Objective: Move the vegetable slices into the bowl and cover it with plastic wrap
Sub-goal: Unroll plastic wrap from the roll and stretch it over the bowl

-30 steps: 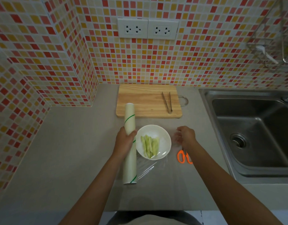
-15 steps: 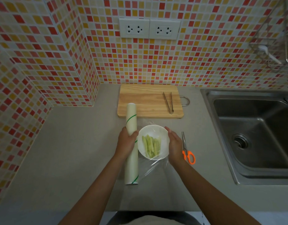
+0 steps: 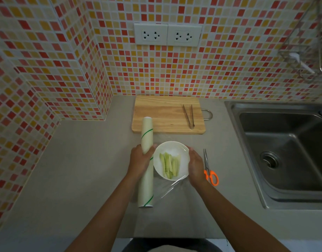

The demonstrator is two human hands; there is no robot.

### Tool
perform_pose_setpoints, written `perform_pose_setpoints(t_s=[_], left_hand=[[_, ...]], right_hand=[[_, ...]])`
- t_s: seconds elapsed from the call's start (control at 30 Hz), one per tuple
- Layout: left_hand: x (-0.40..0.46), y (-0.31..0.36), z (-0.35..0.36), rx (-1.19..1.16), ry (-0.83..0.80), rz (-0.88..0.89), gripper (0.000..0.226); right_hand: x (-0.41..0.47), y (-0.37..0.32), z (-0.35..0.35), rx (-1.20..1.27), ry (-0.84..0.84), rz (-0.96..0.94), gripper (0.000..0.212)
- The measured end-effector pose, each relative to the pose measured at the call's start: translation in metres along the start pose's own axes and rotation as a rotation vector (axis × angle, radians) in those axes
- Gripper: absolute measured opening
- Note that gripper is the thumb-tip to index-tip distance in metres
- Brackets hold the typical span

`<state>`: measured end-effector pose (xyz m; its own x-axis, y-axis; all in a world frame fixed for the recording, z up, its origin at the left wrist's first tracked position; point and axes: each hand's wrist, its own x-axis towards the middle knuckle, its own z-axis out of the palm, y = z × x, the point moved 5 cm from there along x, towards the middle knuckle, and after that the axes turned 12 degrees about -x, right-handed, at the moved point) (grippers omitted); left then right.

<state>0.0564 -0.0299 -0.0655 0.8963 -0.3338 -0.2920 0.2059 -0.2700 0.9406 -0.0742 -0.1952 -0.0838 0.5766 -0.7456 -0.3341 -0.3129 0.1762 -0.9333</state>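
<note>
**Right hand settles against the bowl**

Since a second ago the right hand [image 3: 195, 165] has come in from over the scissors [image 3: 209, 170] to the bowl [image 3: 171, 149], and since half a second ago it has barely shifted. It now lies flat along the bowl's right rim, fingers together and curved to the rim, pressing the wrap [image 3: 172, 190] there; it is not closed around anything. The scissors, hidden under that hand a second ago, lie bare just right of it, orange handles toward the person.

The left hand [image 3: 140, 160] has stayed put, curled around the roll [image 3: 147, 162] near its middle. The roll lies on the counter [image 3: 65, 170] touching the bowl's left side, its far end overlapping the near left corner of the board [image 3: 165, 115].

The slices [image 3: 170, 165] lie in the white bowl, pale green sticks side by side, under a sheet of wrap that runs from the roll across the bowl. Loose wrinkled wrap spreads on the counter just near of the bowl, between the forearms.

Tongs [image 3: 189, 116] rest on the right part of the board, well apart from the bowl. The sink [image 3: 283, 151] is set in the counter to the right, beyond the scissors. Two sockets [image 3: 167, 35] sit on the tiled wall above the board. A wire rack [image 3: 305, 57] hangs at the upper right; what it holds is too blurred to tell.
</note>
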Motion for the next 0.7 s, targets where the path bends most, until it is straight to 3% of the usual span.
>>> perform_pose_setpoints(t_s=[0.2, 0.33, 0.7], left_hand=[[0.002, -0.008, -0.009, -0.087, 0.001, -0.022, 0.047], [0.007, -0.011, -0.012, -0.094, -0.040, -0.052, 0.036], [0.004, -0.014, -0.019, -0.163, -0.057, -0.089, 0.031]], right_hand=[[0.001, 0.001, -0.001, -0.008, 0.013, 0.003, 0.035], [0.003, 0.006, -0.002, -0.031, 0.003, -0.001, 0.034], [0.006, 0.007, -0.001, -0.052, 0.023, -0.017, 0.032]])
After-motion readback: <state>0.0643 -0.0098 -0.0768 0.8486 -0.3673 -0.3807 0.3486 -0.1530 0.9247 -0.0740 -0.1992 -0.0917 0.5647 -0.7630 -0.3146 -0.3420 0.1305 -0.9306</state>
